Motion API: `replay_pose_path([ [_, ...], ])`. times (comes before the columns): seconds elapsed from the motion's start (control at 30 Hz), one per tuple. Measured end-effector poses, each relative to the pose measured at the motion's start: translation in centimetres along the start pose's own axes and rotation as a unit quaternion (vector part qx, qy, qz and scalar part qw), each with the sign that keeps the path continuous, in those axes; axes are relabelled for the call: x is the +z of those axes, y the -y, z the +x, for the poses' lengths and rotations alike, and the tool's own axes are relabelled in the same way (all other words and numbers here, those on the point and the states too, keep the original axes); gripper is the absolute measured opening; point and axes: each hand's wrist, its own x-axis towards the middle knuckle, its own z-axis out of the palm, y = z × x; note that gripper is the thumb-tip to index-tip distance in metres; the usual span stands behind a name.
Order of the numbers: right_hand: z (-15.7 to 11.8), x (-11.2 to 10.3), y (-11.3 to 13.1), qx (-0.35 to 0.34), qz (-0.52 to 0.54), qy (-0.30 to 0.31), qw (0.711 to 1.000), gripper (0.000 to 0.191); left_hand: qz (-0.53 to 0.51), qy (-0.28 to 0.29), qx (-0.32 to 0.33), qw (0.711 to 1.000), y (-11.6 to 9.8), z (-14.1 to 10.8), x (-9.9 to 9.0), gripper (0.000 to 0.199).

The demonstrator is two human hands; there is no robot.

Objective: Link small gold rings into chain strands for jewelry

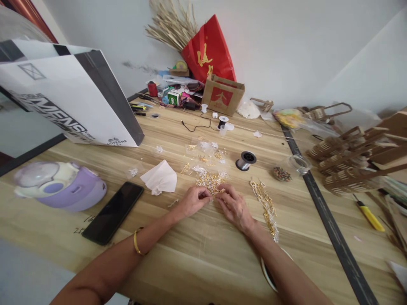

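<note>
My left hand point(196, 201) and my right hand point(234, 207) face each other at the near edge of a pile of gold and silver beads point(211, 181). Thumb and forefinger of the left are pinched together; whatever they hold is too small to make out. The right hand's fingers are also drawn together near the beads, their tips partly hidden. To the right lie strung gold and silver bead chains point(267, 207), partly beneath my right forearm. A spool of fine wire point(246, 161) stands behind the right hand. Left of the pile is a white tissue point(160, 178).
A black phone point(113, 212) and a purple-and-cream bottle point(63, 186) lie at left, before a large white paper bag point(73, 97). Rightward are a clear jar point(299, 164), woven baskets point(343, 161) and a yellow-handled tool point(370, 216). Red point(219, 46) and brown point(235, 91) bags stand behind.
</note>
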Motion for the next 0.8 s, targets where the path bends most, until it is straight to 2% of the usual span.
replay_pose_path([
  [0.2,0.1,-0.2,0.1,-0.041,-0.017,0.047,0.998,0.022,0.069,0.013,0.018,0.997,0.2,0.1,0.1,0.009],
  [0.37,0.1,0.0,-0.2,-0.034,-0.006,0.07,0.997,0.024,0.086,0.029,0.027,0.995,0.5,0.3,0.1,0.009],
  [0.6,0.1,0.1,-0.5,-0.014,0.057,0.048,0.997,0.022,0.048,0.043,0.014,0.998,0.6,0.7,0.3,0.009],
  [0.8,0.2,0.2,-0.8,-0.004,0.104,0.013,0.994,0.021,0.007,0.059,0.001,0.998,-0.4,1.0,0.1,0.007],
])
